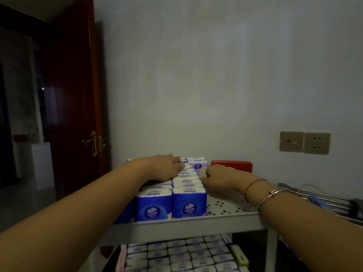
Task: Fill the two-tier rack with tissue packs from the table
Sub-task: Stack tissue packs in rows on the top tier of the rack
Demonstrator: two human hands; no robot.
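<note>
**Both hands on the top-tier packs**

Two bare forearms reach up from the lower corners of the frame and meet over the rack's [196,224] top tier at centre. Nearest the lens, the right forearm enters from the lower right, wearing a metal bangle [275,195] and a thin bracelet [255,183] at the wrist. The right hand [218,177] is curled, knuckles up, its fingers closed round the pack [200,166] at the far end of the right row. The left forearm crosses from the lower left; the left hand [167,166] lies flat, palm down, fingers straight, pressing on the tops of the packs in the left rows without gripping any.

Blue-and-white tissue packs [189,205] stand upright in rows on the left part of the grey perforated top tier, running from the front edge toward the wall. The right part of that tier shows bare perforated metal. Below, at bottom centre, the lower tier [176,256] is packed with rows of similar packs seen from above; a yellow-edged item [240,256] sits at its right side.

A red box [235,165] rests behind the right hand, against the wall. A pale wall fills the upper frame, with two sockets [304,142] at right. A dark wooden door [74,95] with a brass handle stands open at left, a dim room beyond. A wire rack [324,199] shows at the right edge.
</note>
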